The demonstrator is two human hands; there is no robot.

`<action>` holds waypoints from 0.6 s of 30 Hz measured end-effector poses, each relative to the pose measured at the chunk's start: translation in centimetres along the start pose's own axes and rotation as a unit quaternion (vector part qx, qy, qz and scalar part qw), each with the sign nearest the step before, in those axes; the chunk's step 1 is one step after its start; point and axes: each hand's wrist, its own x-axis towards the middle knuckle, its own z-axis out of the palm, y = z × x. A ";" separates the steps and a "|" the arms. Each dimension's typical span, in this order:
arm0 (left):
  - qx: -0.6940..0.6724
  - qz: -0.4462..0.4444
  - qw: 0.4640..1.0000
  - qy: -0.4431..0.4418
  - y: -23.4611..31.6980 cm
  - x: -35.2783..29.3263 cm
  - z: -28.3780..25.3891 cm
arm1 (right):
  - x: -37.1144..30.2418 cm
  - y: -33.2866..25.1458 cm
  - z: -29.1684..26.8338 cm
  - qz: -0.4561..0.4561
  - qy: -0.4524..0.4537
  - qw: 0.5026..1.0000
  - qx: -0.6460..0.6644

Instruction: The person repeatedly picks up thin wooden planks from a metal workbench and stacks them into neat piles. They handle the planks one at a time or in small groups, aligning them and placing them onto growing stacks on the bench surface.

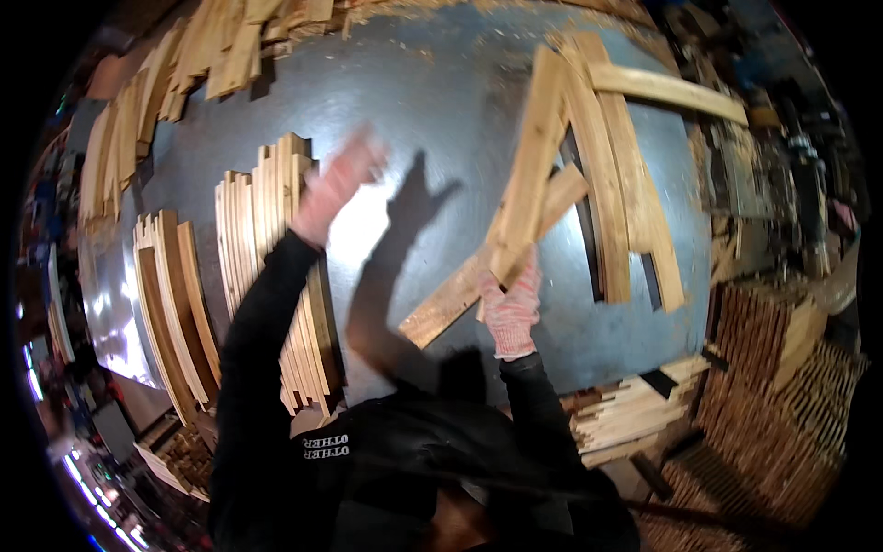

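A long pale wooden slat [532, 166] was clasped near its lower end by the gloved right hand [511, 311], fingers clenched round it, so that the slat rose steeply toward twelve o'clock above the grey metal worktop [441, 101]. A second slat [478, 267] lay flat beneath it, slanting toward seven o'clock. The low hold would have left most of the length free to be swung or laid down. The gloved left hand [336, 184] was blurred at ten o'clock, above a row of slats stood on edge [267, 239]; whether its grip was closed or released could not be told, and nothing was seen in it. Standing on edge, those slats were packed closely. More slats [625, 184] were spread flat at two o'clock, one crosswise on top.
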 end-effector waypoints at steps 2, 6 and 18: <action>-0.167 -0.129 0.972 -0.103 -6.7 -5.6 5.5 | -0.8 -4.0 0.1 -0.024 -0.098 0.992 0.074; -0.305 -0.204 0.925 -0.098 -9.3 -10.7 7.9 | 0.9 -3.4 1.6 -0.162 0.109 0.948 -0.252; 0.378 -0.191 0.893 0.154 -14.0 -21.9 3.4 | 3.5 -2.9 8.7 -0.042 -0.033 0.989 -0.137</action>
